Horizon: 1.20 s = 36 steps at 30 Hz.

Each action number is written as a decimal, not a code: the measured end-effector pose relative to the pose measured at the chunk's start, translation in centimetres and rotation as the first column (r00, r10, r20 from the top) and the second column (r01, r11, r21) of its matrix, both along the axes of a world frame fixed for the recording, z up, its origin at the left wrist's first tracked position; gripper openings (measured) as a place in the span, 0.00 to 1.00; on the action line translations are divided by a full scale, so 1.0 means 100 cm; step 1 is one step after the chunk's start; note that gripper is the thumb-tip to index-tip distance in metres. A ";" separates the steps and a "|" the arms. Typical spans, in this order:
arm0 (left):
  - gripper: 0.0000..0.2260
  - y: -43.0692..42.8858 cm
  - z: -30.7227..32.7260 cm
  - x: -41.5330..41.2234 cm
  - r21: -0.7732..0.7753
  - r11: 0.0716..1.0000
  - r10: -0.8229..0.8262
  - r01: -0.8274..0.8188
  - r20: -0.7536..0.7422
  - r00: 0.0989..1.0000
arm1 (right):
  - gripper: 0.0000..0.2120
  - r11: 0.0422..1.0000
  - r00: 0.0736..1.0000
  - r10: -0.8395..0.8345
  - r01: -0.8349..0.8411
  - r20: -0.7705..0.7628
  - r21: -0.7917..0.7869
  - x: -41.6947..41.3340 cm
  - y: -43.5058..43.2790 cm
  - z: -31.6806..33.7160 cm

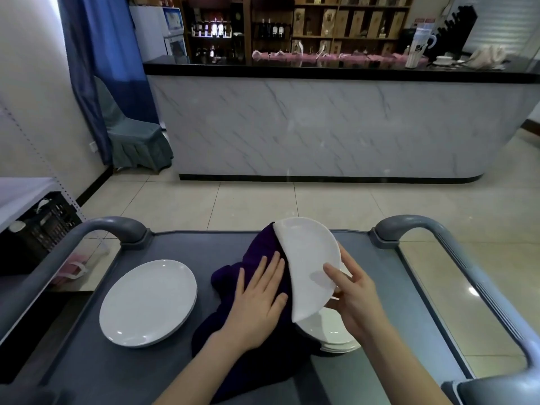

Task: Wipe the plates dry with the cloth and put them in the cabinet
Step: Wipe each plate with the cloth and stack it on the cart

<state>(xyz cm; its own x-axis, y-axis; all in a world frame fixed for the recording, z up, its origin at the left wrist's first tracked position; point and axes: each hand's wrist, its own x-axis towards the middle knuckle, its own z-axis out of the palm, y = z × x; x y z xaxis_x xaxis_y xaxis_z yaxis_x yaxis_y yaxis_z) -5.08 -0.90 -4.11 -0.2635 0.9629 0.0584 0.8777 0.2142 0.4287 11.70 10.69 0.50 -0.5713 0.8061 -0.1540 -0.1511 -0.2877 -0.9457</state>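
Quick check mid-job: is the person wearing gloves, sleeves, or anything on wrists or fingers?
No. The left hand and right hand are bare, without gloves. No ring, watch or bracelet shows on either. The left forearm and right forearm are uncovered down to the frame's bottom edge, so no sleeve is visible. The nails look short.

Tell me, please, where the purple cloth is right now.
In the head view the cloth lies centrally on the cart under the left hand, between the plates on the left and the tilted plate in the right hand.
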 end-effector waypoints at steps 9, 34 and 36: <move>0.25 0.025 0.025 0.033 0.138 0.974 -0.190 0.179 0.072 0.979 | 0.20 0.995 0.996 0.089 -0.088 0.020 -0.037 -0.019 -0.016 -0.005; 0.09 0.026 0.058 -0.045 0.354 0.893 -0.024 -0.277 0.653 0.757 | 0.11 0.682 0.881 -0.100 -0.277 0.462 0.676 -0.012 0.010 0.031; 0.09 0.026 0.064 -0.043 0.369 0.909 -0.068 -0.192 0.588 0.806 | 0.07 0.607 0.850 -0.090 -0.366 0.519 0.705 -0.020 0.010 0.033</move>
